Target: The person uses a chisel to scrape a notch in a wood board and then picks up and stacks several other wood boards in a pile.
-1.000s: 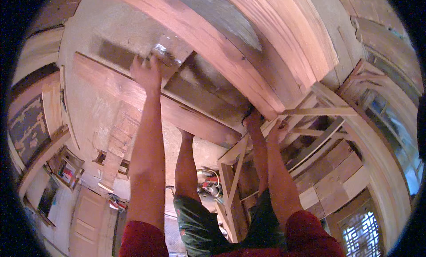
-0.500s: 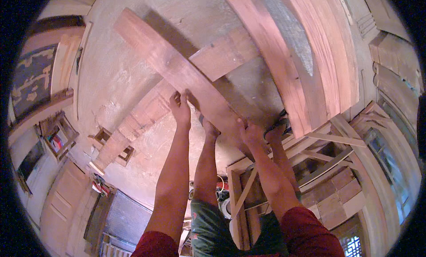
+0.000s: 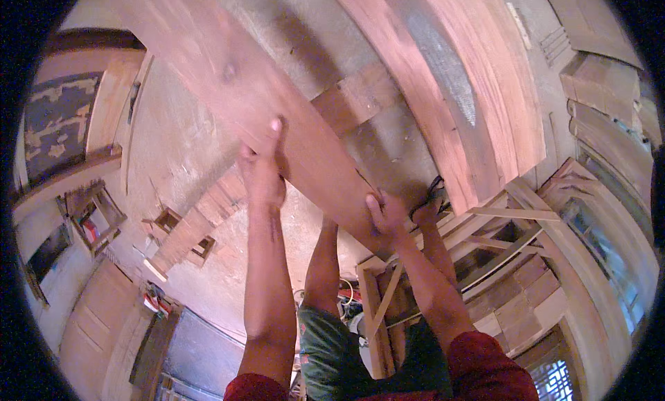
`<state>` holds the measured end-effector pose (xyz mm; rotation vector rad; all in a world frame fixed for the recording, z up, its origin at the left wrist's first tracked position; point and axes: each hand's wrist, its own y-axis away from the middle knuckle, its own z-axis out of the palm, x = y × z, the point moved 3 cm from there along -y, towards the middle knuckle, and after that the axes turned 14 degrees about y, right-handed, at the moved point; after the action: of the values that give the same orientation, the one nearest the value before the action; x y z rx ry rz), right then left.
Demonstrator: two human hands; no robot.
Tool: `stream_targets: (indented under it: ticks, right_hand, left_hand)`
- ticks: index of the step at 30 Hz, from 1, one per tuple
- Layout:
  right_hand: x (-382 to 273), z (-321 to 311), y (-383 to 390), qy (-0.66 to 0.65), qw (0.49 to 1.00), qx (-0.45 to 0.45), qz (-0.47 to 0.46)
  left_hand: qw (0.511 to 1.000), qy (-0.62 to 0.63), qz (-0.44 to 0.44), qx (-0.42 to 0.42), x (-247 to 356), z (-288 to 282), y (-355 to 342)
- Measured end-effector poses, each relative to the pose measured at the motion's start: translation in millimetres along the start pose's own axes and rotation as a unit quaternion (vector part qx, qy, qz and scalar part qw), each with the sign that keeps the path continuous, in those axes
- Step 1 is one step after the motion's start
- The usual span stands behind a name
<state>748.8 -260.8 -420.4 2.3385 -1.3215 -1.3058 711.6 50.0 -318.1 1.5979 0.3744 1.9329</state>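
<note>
A long reddish-brown wooden plank (image 3: 228, 96) slants from the upper left down toward my legs, raised off the floor. My left hand (image 3: 264, 169) is closed on its left edge about midway, the thumb lying on the upper face and the fingers out of sight beneath. Near the lower end, my right hand (image 3: 386, 215) grips the right edge, thumb on top. A dark knot shows in the plank's face above my left hand. Under the plank, another board (image 3: 357, 96) lies across the floor, partly hidden by it.
Wide planks (image 3: 509, 89) lie at the upper right, beside my right foot (image 3: 428, 210). A wooden frame (image 3: 516, 210) stands right of my legs. Small wooden blocks (image 3: 166, 219) sit by the floor board's left end. A door panel (image 3: 97, 311) is at lower left.
The plank has risen closer, its far end now passing out of the top of the picture. My left hand has gone from loosely touching its edge to gripping it, thumb on top.
</note>
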Motion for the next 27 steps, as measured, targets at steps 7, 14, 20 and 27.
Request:
stream_targets:
  ticks: [7,14,20,27]
  right_hand:
    - [-131.1,-76.4,-57.3,-0.122,0.985,0.119,-0.038]
    - [-10.0,-259.7,53.0,-0.685,0.685,0.242,0.047]
    - [106.3,-256.8,158.6,-0.742,0.649,0.167,-0.029]
    - [212.7,-109.2,192.0,-0.402,0.831,-0.016,0.384]
  left_hand:
    - [0.913,-0.240,0.248,-0.219,187.8,144.9,11.3]
    - [0.738,-0.507,0.283,-0.345,119.4,146.8,23.7]
    - [0.516,-0.526,0.447,-0.507,-30.5,70.1,7.7]
    - [0.336,-0.534,0.503,-0.590,-124.6,31.9,-27.8]
